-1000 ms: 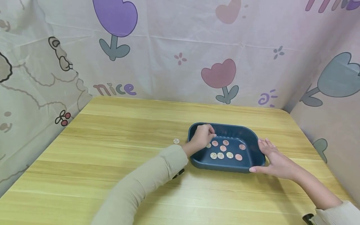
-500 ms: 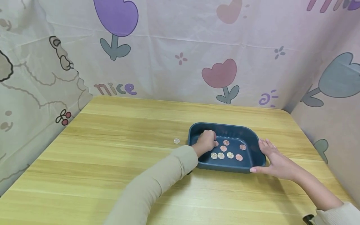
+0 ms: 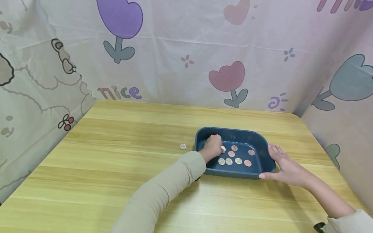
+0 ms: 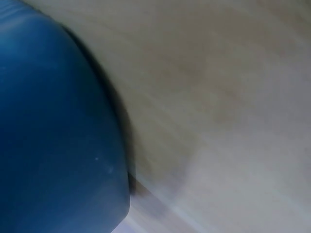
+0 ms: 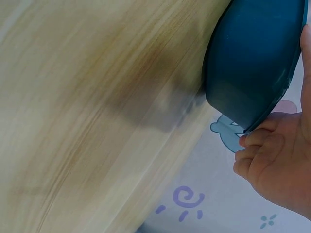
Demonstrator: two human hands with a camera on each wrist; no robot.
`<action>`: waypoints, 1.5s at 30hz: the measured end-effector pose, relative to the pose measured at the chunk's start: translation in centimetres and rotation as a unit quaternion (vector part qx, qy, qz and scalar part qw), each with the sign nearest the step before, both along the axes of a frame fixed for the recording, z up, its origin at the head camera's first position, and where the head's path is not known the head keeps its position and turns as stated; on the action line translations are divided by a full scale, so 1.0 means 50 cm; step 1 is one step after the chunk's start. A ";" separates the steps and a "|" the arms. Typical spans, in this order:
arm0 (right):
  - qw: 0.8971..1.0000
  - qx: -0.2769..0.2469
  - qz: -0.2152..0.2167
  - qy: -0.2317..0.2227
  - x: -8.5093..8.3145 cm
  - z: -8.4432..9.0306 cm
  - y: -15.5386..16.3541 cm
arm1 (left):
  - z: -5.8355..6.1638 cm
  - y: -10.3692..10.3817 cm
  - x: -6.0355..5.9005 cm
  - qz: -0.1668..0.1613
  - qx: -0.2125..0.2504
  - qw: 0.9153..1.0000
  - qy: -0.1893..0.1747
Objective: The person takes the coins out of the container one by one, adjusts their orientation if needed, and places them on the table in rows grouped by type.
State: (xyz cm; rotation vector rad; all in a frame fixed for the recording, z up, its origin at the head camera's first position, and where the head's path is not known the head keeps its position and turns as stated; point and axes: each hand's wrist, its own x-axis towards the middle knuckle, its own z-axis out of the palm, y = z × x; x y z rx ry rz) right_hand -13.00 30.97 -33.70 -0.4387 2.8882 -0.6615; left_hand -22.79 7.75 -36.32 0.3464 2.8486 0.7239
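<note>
A dark blue rectangular tray (image 3: 239,136) with rounded corners stands on the table. Several coins lie flat on its floor, some coppery like the coin (image 3: 247,163), others pale gold like the coin (image 3: 221,161). My left hand (image 3: 213,145) reaches down into the tray's left end with curled fingers. Its fingertips are hidden behind the hand, so I cannot tell whether they pinch a coin; a coppery coin (image 3: 223,149) peeks out beside it. My right hand (image 3: 287,168) holds the tray's right end, thumb at the near rim and fingers at the end wall.
One pale coin (image 3: 183,146) lies on the wooden table (image 3: 131,145) just left of the tray. A printed cloth (image 3: 175,48) hangs behind the table and along both sides. The left wrist view has only the tray's outer wall (image 4: 58,126) and table surface.
My left hand has moved down and slightly right into the tray, covering a pale coin seen there earlier. It has held nearly still since half a second ago. The right hand and tray stayed put.
</note>
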 end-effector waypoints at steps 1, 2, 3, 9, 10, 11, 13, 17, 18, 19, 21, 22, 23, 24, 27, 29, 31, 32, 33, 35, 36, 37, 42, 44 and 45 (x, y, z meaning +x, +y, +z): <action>1.000 0.000 0.001 0.000 -0.001 0.000 0.000 | 0.001 -0.001 0.000 0.004 0.006 1.000 0.004; 1.000 0.000 0.002 0.000 -0.001 0.001 -0.001 | 0.002 -0.002 0.000 0.007 0.012 1.000 0.007; 1.000 0.000 0.003 0.001 -0.002 0.001 -0.001 | 0.003 -0.003 0.000 0.010 0.015 1.000 0.012; 1.000 0.002 0.005 0.000 -0.003 0.000 -0.001 | 0.011 -0.008 0.005 0.009 0.049 0.999 0.000; 1.000 0.001 0.005 -0.001 -0.002 -0.001 -0.001 | 0.012 -0.009 0.007 0.006 0.057 0.998 -0.005; 1.000 0.002 0.005 -0.002 -0.001 -0.002 0.000 | 0.013 -0.011 0.009 0.002 0.065 0.998 -0.008; 1.000 0.001 0.005 -0.002 0.000 -0.003 0.001 | 0.017 -0.014 0.013 -0.008 0.075 0.997 -0.014; 1.000 0.000 0.006 0.001 0.001 -0.004 0.004 | 0.025 -0.024 0.024 -0.030 0.108 0.994 -0.012; 1.000 0.000 0.006 0.002 0.001 -0.004 0.005 | 0.026 -0.028 0.026 -0.035 0.119 0.992 -0.010; 1.000 0.000 0.005 0.001 0.001 -0.004 0.005 | 0.028 -0.032 0.027 -0.039 0.132 0.990 -0.007; 1.000 0.000 0.006 0.002 0.001 -0.004 0.005 | 0.031 -0.041 0.030 -0.040 0.158 0.987 -0.003; 1.000 -0.001 0.006 0.002 0.001 -0.004 0.005 | 0.032 -0.046 0.030 -0.041 0.171 0.984 -0.001; 1.000 -0.002 0.007 0.002 0.001 -0.003 0.004 | 0.035 -0.052 0.030 -0.042 0.180 0.983 0.001; 1.000 -0.003 0.007 0.002 0.001 -0.003 0.004 | 0.039 -0.058 0.031 -0.040 0.187 0.982 -0.002; 1.000 -0.006 0.008 0.001 0.001 -0.002 0.003 | 0.050 -0.077 0.033 -0.043 0.222 0.974 -0.003; 1.000 -0.008 0.007 -0.001 0.001 -0.002 0.003 | 0.056 -0.091 0.036 -0.050 0.243 0.969 0.007; 1.000 -0.008 0.004 -0.004 0.001 -0.001 0.003 | 0.057 -0.103 0.039 -0.057 0.265 0.963 0.014; 1.000 -0.007 0.003 -0.004 0.001 0.000 0.003 | 0.058 -0.108 0.041 -0.059 0.271 0.961 0.017; 1.000 -0.007 0.003 -0.005 0.001 0.000 0.003 | 0.058 -0.113 0.043 -0.058 0.276 0.959 0.016; 1.000 -0.006 0.001 -0.006 0.001 0.001 0.003 | 0.057 -0.123 0.046 -0.053 0.285 0.957 0.009; 1.000 -0.004 0.001 -0.005 0.001 0.001 0.003 | 0.058 -0.128 0.049 -0.048 0.290 0.956 0.003; 1.000 -0.004 0.002 -0.004 0.001 0.001 0.003 | 0.059 -0.134 0.051 -0.043 0.294 0.955 -0.003; 1.000 -0.002 0.001 -0.004 0.000 0.001 0.002 | 0.066 -0.166 0.064 -0.011 0.311 0.950 -0.009; 1.000 -0.002 0.001 -0.005 0.000 0.001 0.002 | 0.067 -0.181 0.069 0.002 0.320 0.947 -0.006; 1.000 -0.003 0.001 -0.005 0.000 0.000 0.002 | 0.067 -0.189 0.072 0.011 0.324 0.946 -0.005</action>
